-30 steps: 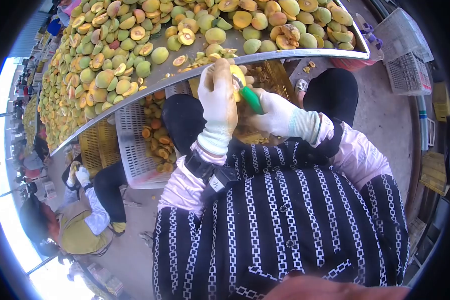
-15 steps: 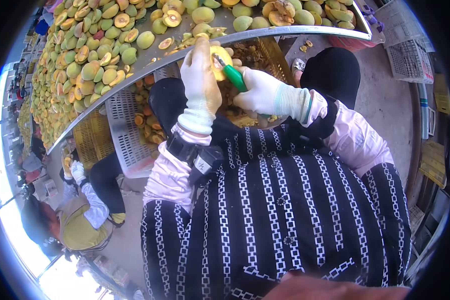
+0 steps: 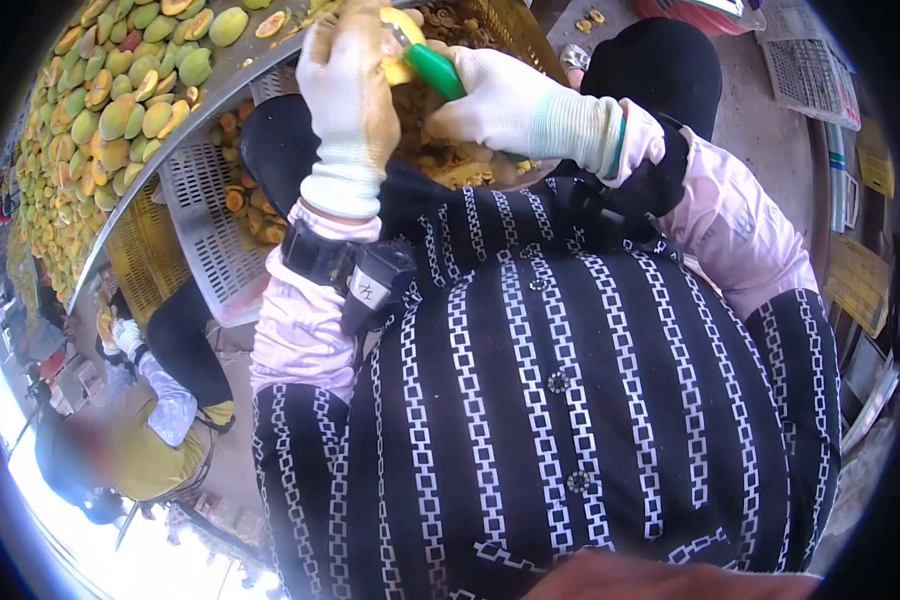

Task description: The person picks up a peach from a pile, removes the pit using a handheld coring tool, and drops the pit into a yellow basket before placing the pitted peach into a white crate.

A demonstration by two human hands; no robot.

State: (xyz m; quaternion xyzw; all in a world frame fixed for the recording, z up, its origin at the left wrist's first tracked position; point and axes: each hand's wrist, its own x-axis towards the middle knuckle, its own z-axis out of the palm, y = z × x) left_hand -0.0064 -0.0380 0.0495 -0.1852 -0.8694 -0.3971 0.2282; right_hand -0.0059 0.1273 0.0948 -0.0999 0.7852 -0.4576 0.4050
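Observation:
My gloved left hand (image 3: 350,95) is near the top of the view, its fingers wrapped round a yellow-fleshed peach half (image 3: 398,62). In my gloved right hand (image 3: 500,105) is a small knife with a green handle (image 3: 436,72). The knife's short metal blade (image 3: 400,35) is against the cut face of the peach, though the tip is hard to make out. Both hands are above a yellow crate (image 3: 515,35) holding brownish peach scraps. Part of the left fingers is cut off by the frame's top edge.
A metal-rimmed table (image 3: 160,165) bears many peaches, whole and halved. Beneath its edge, a white basket (image 3: 205,220) stands beside orange peach pieces (image 3: 255,215). Another person (image 3: 155,420) works at lower left, hands on something yellowish. White crates (image 3: 810,75) are at the right.
The view has tilted, so my hands, the peach half and the table appear higher and further left. Both hands keep their hold, the knife still at the peach.

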